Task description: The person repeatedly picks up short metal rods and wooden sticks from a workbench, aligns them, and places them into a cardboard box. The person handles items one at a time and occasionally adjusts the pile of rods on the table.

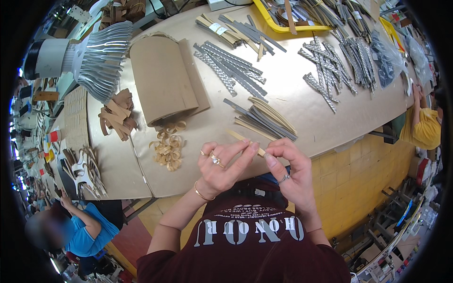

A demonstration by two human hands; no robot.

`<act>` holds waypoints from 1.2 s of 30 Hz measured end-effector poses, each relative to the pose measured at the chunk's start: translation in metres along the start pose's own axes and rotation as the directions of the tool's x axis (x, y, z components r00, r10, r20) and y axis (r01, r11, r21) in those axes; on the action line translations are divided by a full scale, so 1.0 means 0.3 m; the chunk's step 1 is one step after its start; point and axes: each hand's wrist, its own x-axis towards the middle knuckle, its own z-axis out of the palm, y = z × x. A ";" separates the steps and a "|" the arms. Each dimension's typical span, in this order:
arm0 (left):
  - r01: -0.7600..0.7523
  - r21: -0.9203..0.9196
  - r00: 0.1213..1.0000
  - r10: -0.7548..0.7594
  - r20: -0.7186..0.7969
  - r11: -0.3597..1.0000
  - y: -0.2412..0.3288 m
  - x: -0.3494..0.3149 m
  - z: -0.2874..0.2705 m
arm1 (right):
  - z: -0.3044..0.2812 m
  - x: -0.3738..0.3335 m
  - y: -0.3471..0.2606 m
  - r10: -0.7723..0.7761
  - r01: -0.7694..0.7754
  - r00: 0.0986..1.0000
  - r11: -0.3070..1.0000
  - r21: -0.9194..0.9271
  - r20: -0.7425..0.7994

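Big tan surface (306,118) covered edge to edge, everything sorted into heaps by kind, probably so each sort stayed within reach. Fat roll of brown card (160,80) lying on its side at the left, with loose curled offcuts (168,148) dropped just in front of it. Finned metal lamp head (101,59) hanging over the far left corner. Grey strips (233,68) fanned out mid-surface, patterned silver strips (325,70) further right, yellow tray (283,23) at the back edge stuffed with more. Closer in, a small stack of grey and beige strips (264,120) parked right beside the hands, likely the working pile.

Held up over the near edge, clear of the clutter: one thin beige strip (243,138). Left hand (222,165) closed lightly around it, fingers laid along its length to steady it. Right hand (290,162) pinched shut on the near end, thumb and forefinger tight, looked like picking at the tip.
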 end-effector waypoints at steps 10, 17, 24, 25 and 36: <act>-0.013 -0.052 1.000 0.013 0.000 0.999 -0.002 -0.003 0.014 | -0.002 0.006 -0.005 0.036 -0.036 0.999 0.999 -0.013 0.004; -0.028 -0.099 1.000 0.029 0.009 0.995 -0.010 -0.003 0.017 | 0.001 0.017 0.004 -0.021 0.022 1.000 0.998 -0.057 0.013; 0.221 -0.465 0.975 -0.203 0.091 0.857 0.010 0.010 0.011 | 0.009 0.021 0.008 -0.043 0.046 0.999 0.984 -0.171 0.024; 0.319 -0.577 0.946 -0.286 0.151 0.752 0.017 0.010 0.007 | 0.011 0.025 0.009 -0.064 0.070 0.997 0.973 -0.220 0.031; 0.677 -0.575 0.466 -0.872 -0.148 0.459 -0.131 -0.041 -0.188 | 0.102 0.057 0.151 -0.152 0.191 0.981 0.870 -0.455 0.121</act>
